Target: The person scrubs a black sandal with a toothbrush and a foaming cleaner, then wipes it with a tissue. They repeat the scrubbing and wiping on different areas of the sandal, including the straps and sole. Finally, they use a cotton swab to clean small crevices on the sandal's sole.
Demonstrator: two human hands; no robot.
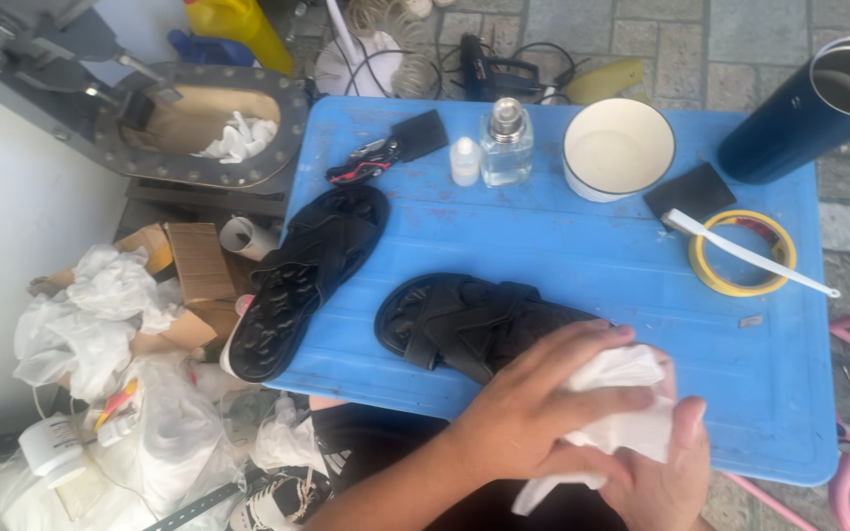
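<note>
White cloth (614, 413) bunched at table's near edge, gripped in my left hand (533, 408) and right hand (663, 470), hiding one sandal's (464, 320) heel | two black sandals, second (309, 277) overhanging blue table (582, 246) | one bowl (618, 147), tape roll (742, 253), two bottles beyond

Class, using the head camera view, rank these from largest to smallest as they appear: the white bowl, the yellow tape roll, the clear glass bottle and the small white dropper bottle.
1. White bowl
2. Yellow tape roll, a little smaller than the bowl
3. Clear glass bottle
4. Small white dropper bottle

All four sit toward the far side of the blue table, so nearness hardly skews this order.
</note>
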